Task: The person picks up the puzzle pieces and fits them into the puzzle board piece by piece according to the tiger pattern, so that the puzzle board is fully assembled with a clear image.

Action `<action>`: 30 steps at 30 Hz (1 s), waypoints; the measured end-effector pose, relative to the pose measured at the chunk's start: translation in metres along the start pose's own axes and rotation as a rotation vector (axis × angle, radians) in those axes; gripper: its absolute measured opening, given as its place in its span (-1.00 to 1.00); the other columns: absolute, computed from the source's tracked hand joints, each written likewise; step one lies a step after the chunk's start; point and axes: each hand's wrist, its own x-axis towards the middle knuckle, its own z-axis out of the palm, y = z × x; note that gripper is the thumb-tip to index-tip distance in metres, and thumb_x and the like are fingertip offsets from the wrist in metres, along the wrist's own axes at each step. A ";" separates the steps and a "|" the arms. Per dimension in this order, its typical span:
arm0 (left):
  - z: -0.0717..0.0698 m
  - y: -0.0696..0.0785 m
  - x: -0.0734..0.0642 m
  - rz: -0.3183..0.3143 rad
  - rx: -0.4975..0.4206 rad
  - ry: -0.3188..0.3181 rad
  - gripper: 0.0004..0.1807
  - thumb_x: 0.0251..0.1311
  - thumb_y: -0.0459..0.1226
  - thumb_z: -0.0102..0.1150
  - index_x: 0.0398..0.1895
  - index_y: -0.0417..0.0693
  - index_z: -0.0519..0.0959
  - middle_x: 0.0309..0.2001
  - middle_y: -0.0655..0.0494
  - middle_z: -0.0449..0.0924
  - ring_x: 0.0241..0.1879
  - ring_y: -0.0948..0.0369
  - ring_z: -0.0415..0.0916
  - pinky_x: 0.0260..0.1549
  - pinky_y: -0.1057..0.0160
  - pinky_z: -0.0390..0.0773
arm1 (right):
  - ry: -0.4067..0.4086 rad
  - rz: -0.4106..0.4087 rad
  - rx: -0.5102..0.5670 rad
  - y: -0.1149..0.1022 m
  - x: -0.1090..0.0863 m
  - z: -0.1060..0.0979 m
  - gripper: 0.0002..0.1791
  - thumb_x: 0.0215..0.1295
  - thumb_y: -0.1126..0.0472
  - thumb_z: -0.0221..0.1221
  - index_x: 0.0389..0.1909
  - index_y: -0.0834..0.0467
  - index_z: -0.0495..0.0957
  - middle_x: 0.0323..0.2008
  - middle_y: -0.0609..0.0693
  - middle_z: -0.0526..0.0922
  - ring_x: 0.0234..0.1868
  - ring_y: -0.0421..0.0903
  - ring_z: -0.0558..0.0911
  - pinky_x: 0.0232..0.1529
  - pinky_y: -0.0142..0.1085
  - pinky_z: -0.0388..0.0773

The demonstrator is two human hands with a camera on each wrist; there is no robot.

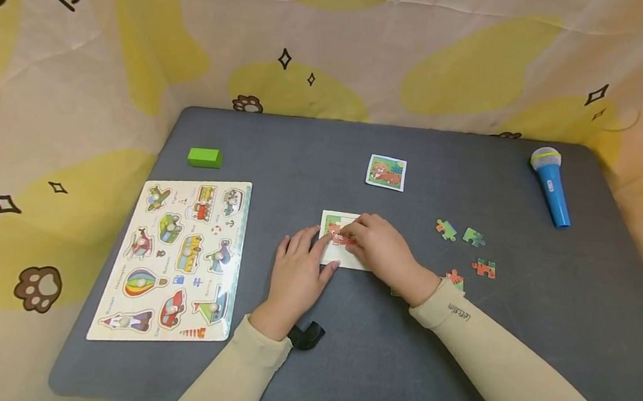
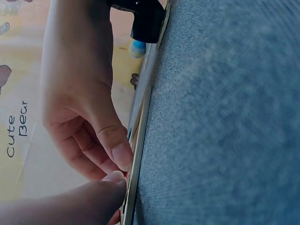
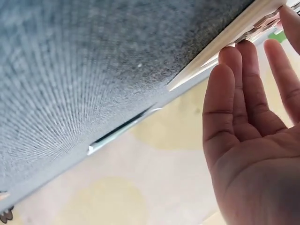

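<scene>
Head view: left hand (image 1: 300, 275) released, straight fingers at left side of puzzle board (image 1: 352, 261) on the surface (image 1: 301, 174). Right hand (image 1: 382, 248): fingertips on inset pieces (image 1: 333, 225); cannot tell whether grip pinches one. Loose pieces (image 1: 484, 269) farther right.

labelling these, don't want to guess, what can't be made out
Head view: right part of the white rectangular puzzle tray, and whether the right grip pinches a piece; that grip covers both.
Head view: part of an orange-and-green flat jigsaw piece, behind the beige fabric sleeve.
Head view: most lettering on the white rectangular vehicle-puzzle board; too small.
Left wrist view: tray's face, seen edge-on.
</scene>
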 end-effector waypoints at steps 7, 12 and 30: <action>0.000 0.000 0.000 -0.003 0.009 -0.014 -0.35 0.38 0.04 0.35 0.47 0.05 0.50 0.45 -0.08 0.40 0.46 -0.02 0.27 0.42 -0.25 0.21 | 0.003 -0.003 0.035 0.005 -0.001 -0.001 -0.73 0.28 0.30 0.47 -0.01 0.17 0.77 -0.11 0.09 0.67 -0.10 0.03 0.62 -0.06 -0.10 0.64; -0.001 0.001 0.000 -0.009 0.016 -0.029 -0.34 0.38 0.04 0.35 0.48 0.05 0.49 0.45 -0.08 0.39 0.46 -0.02 0.26 0.43 -0.25 0.20 | 0.029 -0.076 -0.013 0.004 -0.004 0.001 -0.77 0.30 0.28 0.45 -0.03 0.12 0.82 -0.13 0.06 0.66 -0.15 0.00 0.62 -0.15 -0.16 0.63; 0.000 0.001 0.000 -0.014 0.027 -0.034 -0.32 0.40 0.05 0.32 0.52 0.10 0.46 0.47 -0.06 0.38 0.48 -0.02 0.24 0.42 -0.27 0.20 | 0.008 -0.154 -0.130 -0.003 -0.003 0.005 -0.67 0.42 0.25 0.36 0.16 0.22 0.72 0.13 0.08 0.71 0.19 0.09 0.66 0.27 -0.05 0.54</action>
